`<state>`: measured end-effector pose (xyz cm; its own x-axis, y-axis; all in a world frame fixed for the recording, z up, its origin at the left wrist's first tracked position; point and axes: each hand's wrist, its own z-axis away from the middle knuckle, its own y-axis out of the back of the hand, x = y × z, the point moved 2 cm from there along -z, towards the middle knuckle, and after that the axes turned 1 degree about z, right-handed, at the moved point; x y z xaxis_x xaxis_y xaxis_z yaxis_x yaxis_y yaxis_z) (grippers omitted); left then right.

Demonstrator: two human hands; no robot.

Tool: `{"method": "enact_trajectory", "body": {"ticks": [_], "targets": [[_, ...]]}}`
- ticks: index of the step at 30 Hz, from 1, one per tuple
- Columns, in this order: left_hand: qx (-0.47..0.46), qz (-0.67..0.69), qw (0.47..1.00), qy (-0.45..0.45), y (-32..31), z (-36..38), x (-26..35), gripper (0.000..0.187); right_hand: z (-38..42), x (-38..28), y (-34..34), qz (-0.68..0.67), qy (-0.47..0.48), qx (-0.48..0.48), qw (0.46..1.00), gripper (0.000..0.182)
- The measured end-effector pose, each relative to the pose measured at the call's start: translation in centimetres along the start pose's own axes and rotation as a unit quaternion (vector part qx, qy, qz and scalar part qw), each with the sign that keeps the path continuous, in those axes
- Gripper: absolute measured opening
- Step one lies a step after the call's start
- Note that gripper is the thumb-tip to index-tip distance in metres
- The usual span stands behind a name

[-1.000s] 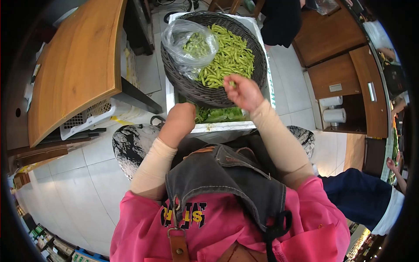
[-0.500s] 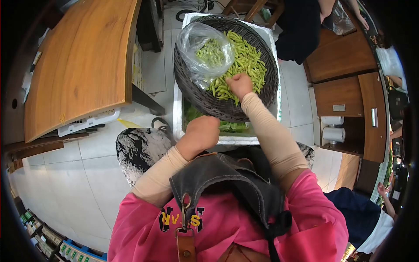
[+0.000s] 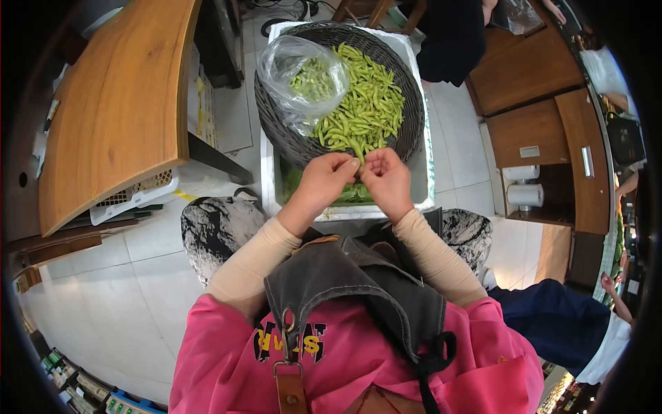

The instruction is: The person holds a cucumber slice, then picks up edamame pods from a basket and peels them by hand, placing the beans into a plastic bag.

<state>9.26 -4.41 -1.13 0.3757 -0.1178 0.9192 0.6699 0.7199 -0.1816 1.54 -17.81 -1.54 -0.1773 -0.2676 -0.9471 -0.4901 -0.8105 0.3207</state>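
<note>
A green soybean pod is pinched between the fingertips of my left hand and my right hand. Both hands meet over the near rim of a dark woven basket. Many green pods are heaped in the basket's right half. On its left sits an open clear plastic bag with small green pieces inside, too small to name surely. Beneath the basket is a white foam box, where green leaves show under my wrists.
A wooden table stands at my left, with a white plastic crate under its edge. Brown cabinets with white rolls line the right. One person in dark clothes is beyond the box; another is at lower right.
My right hand has come back from the heap to meet my left hand, and a pod is now between them. My left hand has risen toward the basket rim.
</note>
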Motion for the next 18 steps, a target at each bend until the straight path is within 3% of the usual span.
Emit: {"method": "enact_trajectory", "body": {"ticks": [3,6,8,9,12,15,18], "targets": [[-0.028,0.048,0.998,-0.024,-1.2,0.0,-1.0,0.015,2.7,-1.3,0.2,-0.021,-0.019,-0.033,0.999,0.016],[-0.041,0.060,0.997,0.010,-2.2,1.1,0.0,0.014,3.2,-2.0,2.0,-0.073,-0.027,-0.050,0.996,0.015],[-0.077,-0.048,0.994,-0.068,-2.5,1.1,-0.3,0.016,2.6,-2.8,3.4,-0.114,-0.051,-0.027,0.992,0.016],[-0.096,-0.101,0.984,-0.108,-2.6,1.2,-0.3,0.017,2.7,-4.1,3.9,-0.142,-0.084,-0.070,0.984,0.018],[-0.106,-0.186,0.968,-0.133,-2.9,2.1,-0.4,0.020,3.1,-3.2,4.2,-0.124,-0.076,-0.123,0.982,0.017],[-0.104,-0.163,0.972,-0.135,-2.8,2.6,-0.6,0.019,3.7,-3.7,4.2,-0.170,-0.081,-0.132,0.973,0.014],[-0.079,-0.208,0.944,-0.241,-2.9,3.7,0.7,0.017,3.8,-3.9,4.2,-0.156,-0.090,-0.149,0.972,0.012]]}}
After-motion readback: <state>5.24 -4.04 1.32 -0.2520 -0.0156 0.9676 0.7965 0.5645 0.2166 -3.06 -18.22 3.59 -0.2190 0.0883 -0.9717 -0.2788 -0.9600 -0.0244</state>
